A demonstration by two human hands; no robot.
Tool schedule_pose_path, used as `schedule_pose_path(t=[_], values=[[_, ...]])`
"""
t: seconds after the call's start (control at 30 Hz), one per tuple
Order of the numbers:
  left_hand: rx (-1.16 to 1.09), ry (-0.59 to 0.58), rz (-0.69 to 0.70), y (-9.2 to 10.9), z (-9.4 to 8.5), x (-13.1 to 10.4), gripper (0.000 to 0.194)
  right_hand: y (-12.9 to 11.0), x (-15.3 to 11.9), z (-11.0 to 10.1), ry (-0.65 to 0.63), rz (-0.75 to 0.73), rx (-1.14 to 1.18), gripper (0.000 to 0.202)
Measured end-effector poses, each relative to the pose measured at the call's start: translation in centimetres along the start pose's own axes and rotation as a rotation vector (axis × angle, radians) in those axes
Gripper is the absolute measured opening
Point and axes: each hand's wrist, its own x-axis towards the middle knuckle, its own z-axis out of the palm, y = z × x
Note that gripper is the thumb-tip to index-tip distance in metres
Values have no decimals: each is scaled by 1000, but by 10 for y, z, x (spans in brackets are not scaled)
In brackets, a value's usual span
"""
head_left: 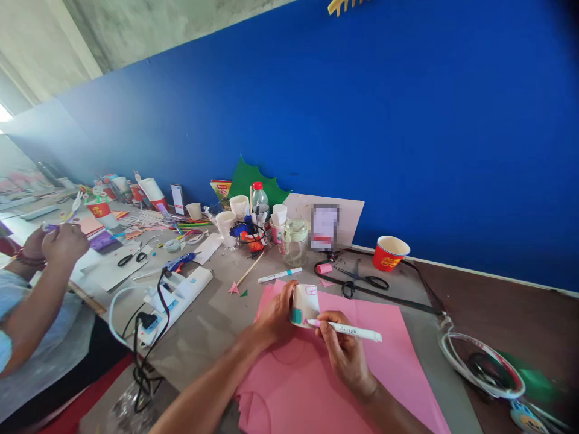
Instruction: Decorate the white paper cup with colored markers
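My left hand (277,313) is wrapped round a white paper cup (310,304), tilted above the pink paper (312,374). On the cup's side are a teal patch and pink outlines. A white acrylic marker (357,331) with a pink tip is pinched in my right hand (344,352). The marker's tip touches the cup's wall near its lower edge, or is very close to it. Behind my hands lies a second white marker (279,275) with a teal band.
Black scissors (362,278), a red paper cup (391,253) and a glass jar (296,242) stand or lie behind the paper. To the left are a power strip (181,301) with cables and a blue glue gun (181,261). Another person's hands (66,244) work at far left.
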Motion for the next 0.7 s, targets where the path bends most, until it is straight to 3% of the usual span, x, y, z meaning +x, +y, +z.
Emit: schedule_pose_path(t=[0.13,0.43,0.7], values=[[-5,12,42,-3,1,0,60,-2,1,-1,-22,-43,-31,20],[-12,7,43,2,-1,0,56,0,0,0,25,21,54,20],[9,3,47,1,-1,-1,57,-5,1,-4,-46,-24,-3,18]])
